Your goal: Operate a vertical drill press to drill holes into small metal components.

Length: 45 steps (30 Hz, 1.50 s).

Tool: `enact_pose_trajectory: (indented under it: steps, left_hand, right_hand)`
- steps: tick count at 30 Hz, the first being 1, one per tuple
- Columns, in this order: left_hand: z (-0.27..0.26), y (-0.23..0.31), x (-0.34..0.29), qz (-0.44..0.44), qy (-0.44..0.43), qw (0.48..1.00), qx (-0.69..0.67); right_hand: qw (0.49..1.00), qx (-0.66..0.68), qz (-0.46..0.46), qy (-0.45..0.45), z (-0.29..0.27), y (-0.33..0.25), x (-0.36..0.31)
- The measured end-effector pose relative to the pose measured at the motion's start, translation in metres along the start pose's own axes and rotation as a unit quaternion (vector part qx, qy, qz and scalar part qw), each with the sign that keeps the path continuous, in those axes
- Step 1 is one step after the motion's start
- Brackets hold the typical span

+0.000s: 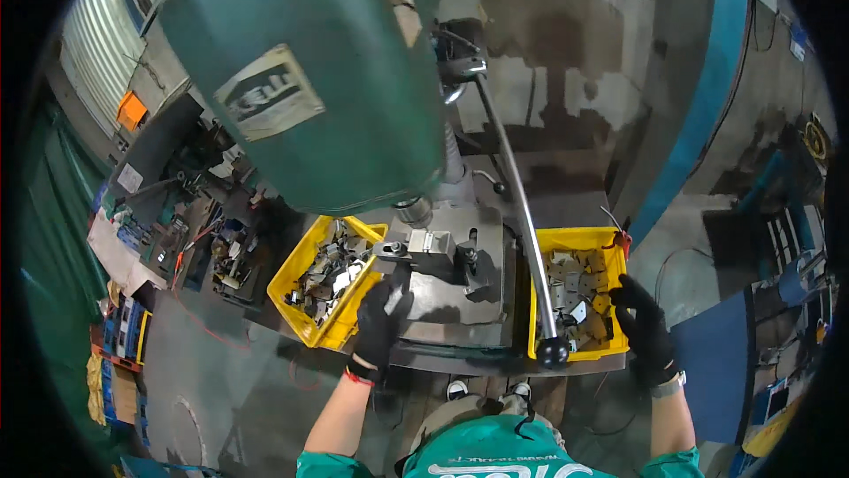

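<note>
My left hand (pixel 382 323), in a black glove, is just in front of the metal fixture block (pixel 431 250) on the machine table (pixel 447 301). Its fingers are apart, and I see nothing held in them. Beside it is a yellow bin (pixel 287 282) of small bent metal parts (pixel 332 270). My right hand (pixel 643 326), also gloved in black, is at the right rim of a second yellow bin (pixel 579 357), which holds similar metal pieces (pixel 575 288). Its fingers are spread, with nothing visible in them. Above the fixture hangs the chuck (pixel 413 212) of a green drill press (pixel 309 80).
A long steel lever (pixel 513 177) with a black ball knob (pixel 553 351) slants down across the right bin's left side. At the left stands a cluttered bench (pixel 190 239) of tools and metal pieces. A blue panel (pixel 712 367) stands to the right of my right arm.
</note>
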<state>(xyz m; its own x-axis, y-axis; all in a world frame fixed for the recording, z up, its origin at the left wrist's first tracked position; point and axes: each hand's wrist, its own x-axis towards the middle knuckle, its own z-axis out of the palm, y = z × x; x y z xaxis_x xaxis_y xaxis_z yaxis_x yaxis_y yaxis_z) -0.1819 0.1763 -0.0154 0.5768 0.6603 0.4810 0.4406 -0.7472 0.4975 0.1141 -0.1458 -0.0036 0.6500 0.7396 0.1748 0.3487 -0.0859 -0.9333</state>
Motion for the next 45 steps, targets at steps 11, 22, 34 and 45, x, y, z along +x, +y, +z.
enact_pose_trajectory:
  steps: [11,22,34,45]
  left_hand:
    - [0.055,-0.038,0.085,-0.026,-0.094,0.986,-0.136]
    - [0.037,-0.032,0.108,-0.036,-0.196,0.972,-0.125]
    - [0.079,-0.055,0.104,0.039,-0.096,0.968,-0.229]
    - [0.05,-0.052,0.117,0.001,-0.262,0.918,-0.297]
  right_hand:
    - [0.985,0.161,0.022,-0.058,0.085,-0.201,0.026]
    - [0.99,0.006,0.134,-0.047,0.096,-0.21,0.03]
    - [0.964,0.206,0.158,-0.054,0.11,-0.152,0.036]
    - [0.922,0.33,0.203,0.01,0.12,-0.143,0.041]
